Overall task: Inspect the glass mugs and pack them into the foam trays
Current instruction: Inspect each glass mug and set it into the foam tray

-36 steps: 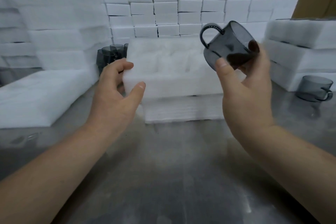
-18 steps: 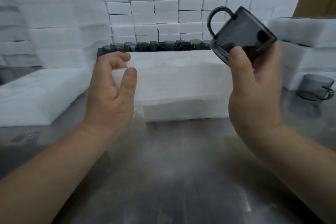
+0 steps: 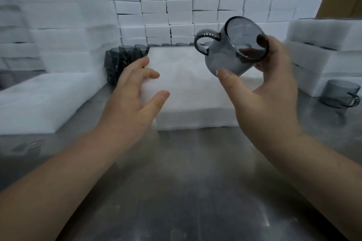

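My right hand [image 3: 268, 92] grips a smoky grey glass mug [image 3: 233, 45], tilted with its base toward me and its handle pointing left. A white foam tray [image 3: 195, 88] lies flat in the middle of the table on top of another foam piece. My left hand [image 3: 135, 96] rests at the tray's left front corner, fingers spread and thumb apart from the foam. Whether the fingers still touch the tray, I cannot tell. Several more grey mugs [image 3: 119, 60] stand bunched behind the tray's left end.
One grey mug [image 3: 340, 94] sits on the table at the far right. Foam stacks [image 3: 325, 53] flank it, a foam slab [image 3: 43, 101] lies at left, and a wall of foam blocks [image 3: 195, 2] closes the back. The metal tabletop [image 3: 186, 182] stretches toward me.
The foam tray, held up on edge half a second ago, now lies flat. My left hand has loosened from its corner. My right hand has turned and lowered the mug.
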`<state>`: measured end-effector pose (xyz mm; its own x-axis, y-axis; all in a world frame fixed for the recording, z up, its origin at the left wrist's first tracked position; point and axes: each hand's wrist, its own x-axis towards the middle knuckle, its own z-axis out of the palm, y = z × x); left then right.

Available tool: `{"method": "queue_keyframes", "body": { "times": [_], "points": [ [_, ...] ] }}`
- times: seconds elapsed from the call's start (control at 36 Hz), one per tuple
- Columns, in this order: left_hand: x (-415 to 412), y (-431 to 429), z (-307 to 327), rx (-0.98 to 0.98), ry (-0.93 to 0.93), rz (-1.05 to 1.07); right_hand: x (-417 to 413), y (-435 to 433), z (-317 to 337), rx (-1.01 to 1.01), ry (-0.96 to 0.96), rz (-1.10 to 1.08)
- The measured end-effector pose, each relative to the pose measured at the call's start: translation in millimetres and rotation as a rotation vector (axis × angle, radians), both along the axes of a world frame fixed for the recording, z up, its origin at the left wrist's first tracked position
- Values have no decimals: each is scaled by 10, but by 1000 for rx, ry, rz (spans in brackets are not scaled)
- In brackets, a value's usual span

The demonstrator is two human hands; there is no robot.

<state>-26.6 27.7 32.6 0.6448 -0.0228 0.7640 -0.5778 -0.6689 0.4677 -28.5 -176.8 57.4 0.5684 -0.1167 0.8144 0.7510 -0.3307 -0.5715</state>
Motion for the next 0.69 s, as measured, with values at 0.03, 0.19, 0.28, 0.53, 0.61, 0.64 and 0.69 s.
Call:
{"method": "queue_keyframes", "body": {
  "times": [0.03, 0.19, 0.28, 0.53, 0.61, 0.64, 0.69],
  "points": [
    [-5, -3, 0, 43, -51, 21, 1, 1, -1, 6, 0, 13],
    [-31, -38, 14, 147, -201, 105, 35, -7, -40, 32, 16, 57],
    [-50, -47, 18, 86, -141, 53, 37, -4, -53, 10, 45, 68],
    [-31, -127, 64, -421, 89, -19, 11, -3, -68, -57, 81, 62],
    [37, -85, 58, -565, 231, -52, 6, 3, -76, -77, 79, 61],
    [48, -81, 52, -570, 274, -69, 4, 6, -77, -79, 76, 60],
    [54, -75, 21, -524, 307, -114, 3, 9, -81, -78, 71, 61]
  ]
}}
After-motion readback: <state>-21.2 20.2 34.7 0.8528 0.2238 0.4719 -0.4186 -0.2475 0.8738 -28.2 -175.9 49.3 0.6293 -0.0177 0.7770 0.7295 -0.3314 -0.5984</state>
